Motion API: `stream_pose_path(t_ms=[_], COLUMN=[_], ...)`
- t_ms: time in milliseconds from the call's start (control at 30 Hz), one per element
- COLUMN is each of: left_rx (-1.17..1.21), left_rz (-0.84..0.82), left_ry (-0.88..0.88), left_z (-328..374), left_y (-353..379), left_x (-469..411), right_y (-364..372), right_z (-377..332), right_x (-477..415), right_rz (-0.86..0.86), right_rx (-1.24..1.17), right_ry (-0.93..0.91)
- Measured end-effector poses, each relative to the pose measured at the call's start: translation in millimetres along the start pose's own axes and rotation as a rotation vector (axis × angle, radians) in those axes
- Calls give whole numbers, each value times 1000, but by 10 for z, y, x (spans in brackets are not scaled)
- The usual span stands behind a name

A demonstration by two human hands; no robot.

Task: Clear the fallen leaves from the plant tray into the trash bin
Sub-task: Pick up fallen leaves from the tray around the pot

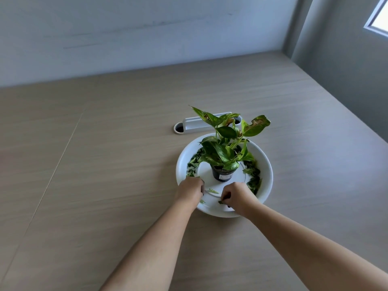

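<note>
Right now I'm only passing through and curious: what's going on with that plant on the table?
A person is picking fallen leaves out of the white tray under a small potted plant. The left hand gathers leaves at the tray's near-left edge; the right hand pinches a leaf bit at the front. Leaves remain along both sides. No trash bin is visible.

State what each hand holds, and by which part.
Right hand: a small fallen leaf, pinched at its edge by the fingers. Left hand: closed; contents cannot be told.
</note>
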State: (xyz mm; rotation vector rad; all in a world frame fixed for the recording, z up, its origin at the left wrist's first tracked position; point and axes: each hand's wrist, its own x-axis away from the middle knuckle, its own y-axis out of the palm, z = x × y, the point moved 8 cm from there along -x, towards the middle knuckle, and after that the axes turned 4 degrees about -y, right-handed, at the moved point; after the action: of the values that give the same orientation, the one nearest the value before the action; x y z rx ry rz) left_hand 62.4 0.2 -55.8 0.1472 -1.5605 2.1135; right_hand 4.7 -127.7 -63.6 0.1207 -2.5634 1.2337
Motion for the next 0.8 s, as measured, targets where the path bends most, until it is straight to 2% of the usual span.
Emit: stream_pose_path(t_ms=[200,300,467,633,800], left_rx=[303,506,755,832,801], left_rz=[177,212,210,99,-103], left_ry=[-128,-216,-256,-133,84], left_z=[-192,-309,-151,764,2498], left_y=[-301,-344,-274,-2,613], left_x=[88,217,436,619,1001], right_y=[-403,-472,-690,-1133,-1799], right_z=[133,164,307,944,2214], right_x=[52,143,393,1005,2464], right_rz=[166,182,242,351,570], right_rx=[-197,-242,-401,-555,-632], right_ry=[103,124,166,246,428])
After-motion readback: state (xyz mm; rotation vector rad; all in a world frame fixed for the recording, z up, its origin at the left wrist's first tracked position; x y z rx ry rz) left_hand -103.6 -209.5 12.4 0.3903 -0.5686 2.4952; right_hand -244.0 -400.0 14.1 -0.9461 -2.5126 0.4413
